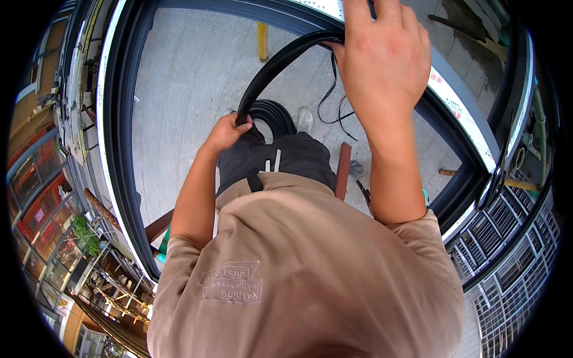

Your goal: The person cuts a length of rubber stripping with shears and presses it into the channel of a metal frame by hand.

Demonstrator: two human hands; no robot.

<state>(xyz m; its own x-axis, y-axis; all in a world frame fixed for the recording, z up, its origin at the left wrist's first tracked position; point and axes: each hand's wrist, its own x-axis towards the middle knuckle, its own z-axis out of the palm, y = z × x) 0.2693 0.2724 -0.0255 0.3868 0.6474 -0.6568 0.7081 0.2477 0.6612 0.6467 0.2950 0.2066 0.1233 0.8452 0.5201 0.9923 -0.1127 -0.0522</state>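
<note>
A black rubber sealing strip (271, 68) arches between my two hands. My left hand (227, 132) is closed around its lower part, close to my lap. At the far side, my right hand (387, 59) lies over the edge of a dark window frame (298, 17), with its thumb at the strip's upper end. Its fingertips run out at the top of the picture, and something dark shows between two fingers. A coil of the same black strip (276, 119) lies by my feet, beside my left hand. The frame surrounds me on several sides.
A thin black strand (327, 98) hangs inside the frame below my right hand. A yellow post (262, 42) stands under the far side. Reddish-brown bars (343, 170) are beside my legs. Metal grilles (513, 280) lie at the right, and a cluttered yard is at the left.
</note>
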